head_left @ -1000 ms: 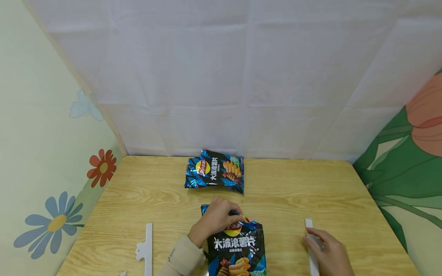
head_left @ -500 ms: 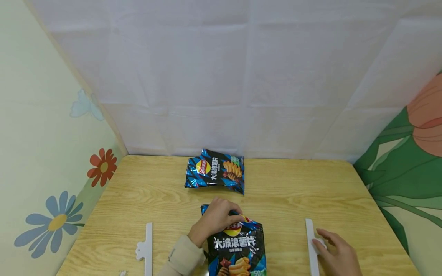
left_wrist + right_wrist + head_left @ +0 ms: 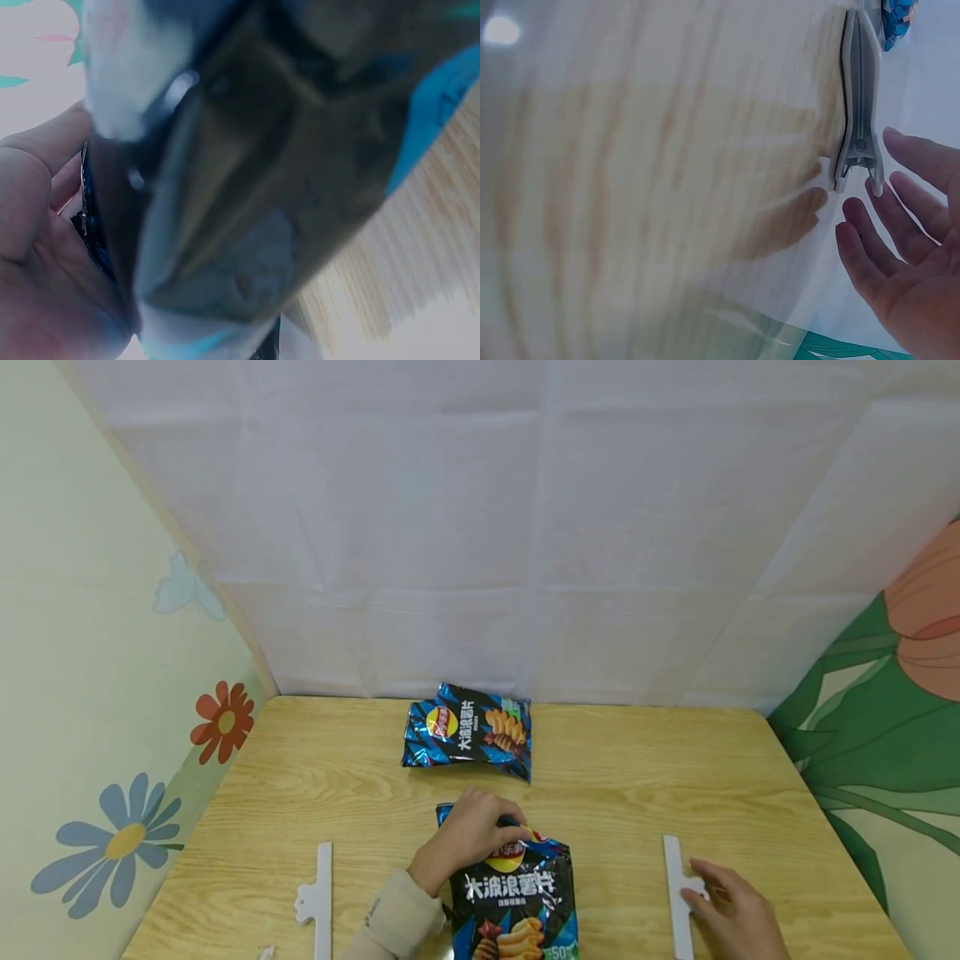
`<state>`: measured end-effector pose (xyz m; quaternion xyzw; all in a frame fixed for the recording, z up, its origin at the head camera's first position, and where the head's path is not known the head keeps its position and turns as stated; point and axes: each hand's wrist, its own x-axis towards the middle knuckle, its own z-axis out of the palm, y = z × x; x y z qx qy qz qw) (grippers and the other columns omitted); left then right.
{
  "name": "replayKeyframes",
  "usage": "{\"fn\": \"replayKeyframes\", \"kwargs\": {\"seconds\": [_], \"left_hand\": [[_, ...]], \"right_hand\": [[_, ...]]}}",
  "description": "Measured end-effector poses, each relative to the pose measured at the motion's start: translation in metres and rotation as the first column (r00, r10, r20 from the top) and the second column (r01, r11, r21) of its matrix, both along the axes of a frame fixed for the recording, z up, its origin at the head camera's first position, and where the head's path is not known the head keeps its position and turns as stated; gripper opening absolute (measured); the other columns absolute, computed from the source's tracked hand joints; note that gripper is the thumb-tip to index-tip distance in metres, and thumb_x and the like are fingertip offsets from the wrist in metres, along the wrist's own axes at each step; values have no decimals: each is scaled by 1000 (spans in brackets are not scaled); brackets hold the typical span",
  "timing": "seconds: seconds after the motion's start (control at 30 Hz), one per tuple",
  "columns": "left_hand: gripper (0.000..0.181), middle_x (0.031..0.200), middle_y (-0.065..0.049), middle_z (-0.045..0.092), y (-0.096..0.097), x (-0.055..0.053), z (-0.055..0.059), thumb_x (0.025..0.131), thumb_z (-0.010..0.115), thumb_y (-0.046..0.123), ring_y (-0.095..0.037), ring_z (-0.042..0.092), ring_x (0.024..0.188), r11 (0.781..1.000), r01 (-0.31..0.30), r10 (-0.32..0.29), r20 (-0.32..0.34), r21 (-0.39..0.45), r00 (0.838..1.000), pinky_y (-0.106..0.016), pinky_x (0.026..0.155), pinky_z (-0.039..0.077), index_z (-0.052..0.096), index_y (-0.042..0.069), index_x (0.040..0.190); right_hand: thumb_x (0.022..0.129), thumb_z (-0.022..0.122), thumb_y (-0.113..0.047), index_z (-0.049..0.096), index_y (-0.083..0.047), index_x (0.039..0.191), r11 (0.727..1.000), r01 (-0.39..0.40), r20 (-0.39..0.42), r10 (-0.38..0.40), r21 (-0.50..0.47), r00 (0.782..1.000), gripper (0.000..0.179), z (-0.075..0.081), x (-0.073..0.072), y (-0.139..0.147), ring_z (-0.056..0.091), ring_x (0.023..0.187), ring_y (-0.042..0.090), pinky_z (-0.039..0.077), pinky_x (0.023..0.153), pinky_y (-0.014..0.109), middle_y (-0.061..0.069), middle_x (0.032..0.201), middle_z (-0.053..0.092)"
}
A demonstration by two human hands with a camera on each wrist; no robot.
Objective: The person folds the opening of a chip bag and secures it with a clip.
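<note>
My left hand grips the folded top of a black and blue potato chip bag near the front of the table. In the left wrist view the crinkled bag fills most of the picture and hides part of the fingers. Over to the right, my right hand is beside the handle of a white bag clip lying on the table. Seen from the right wrist, the fingers are spread and loosely bent; a fingertip is close to the clip, and whether it touches I cannot tell.
A second chip bag of the same kind lies at the back of the table. Another white clip rests at the left, with a small whitish piece near the front edge. A white cloth hangs behind.
My right hand has shifted slightly right, from over the right clip to beside its handle, and its thumb and fingers have spread. The left hand and its bag have stayed put.
</note>
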<state>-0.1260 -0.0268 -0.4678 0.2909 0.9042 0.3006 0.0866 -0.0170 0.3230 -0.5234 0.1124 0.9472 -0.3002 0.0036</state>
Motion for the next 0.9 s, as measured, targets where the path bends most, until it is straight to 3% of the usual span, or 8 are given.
{"fn": "replayKeyframes", "kwargs": {"seconds": [0.23, 0.6, 0.9], "left_hand": [[15, 84, 15, 75, -1, 0, 0, 89, 73, 37, 8, 58, 73, 1000, -1, 1, 1, -3, 1000, -23, 79, 38, 79, 25, 91], [15, 84, 15, 76, -1, 0, 1, 90, 72, 38, 7, 58, 73, 1000, -2, 2, 2, -6, 1000, -24, 80, 39, 79, 24, 92], [15, 84, 14, 76, 0, 1, 1, 89, 72, 37, 8, 56, 69, 1000, 5, -5, 2, -6, 1000, -21, 75, 34, 79, 24, 92]], "right_hand": [[87, 75, -16, 60, 8, 125, 999, -36, 44, 36, 4, 998, 48, -1, -2, 3, 63, 110, 44, 55, 85, 45, 29, 122, 64], [90, 69, -47, 60, 7, 127, 999, -43, 230, 39, 13, 972, 65, 2, -11, 11, 52, 117, 50, 43, 96, 61, 35, 130, 53], [89, 70, -49, 62, 8, 123, 999, -36, 244, 39, -17, 969, 68, 3, -12, 10, 48, 120, 51, 41, 98, 63, 36, 133, 49]]}}
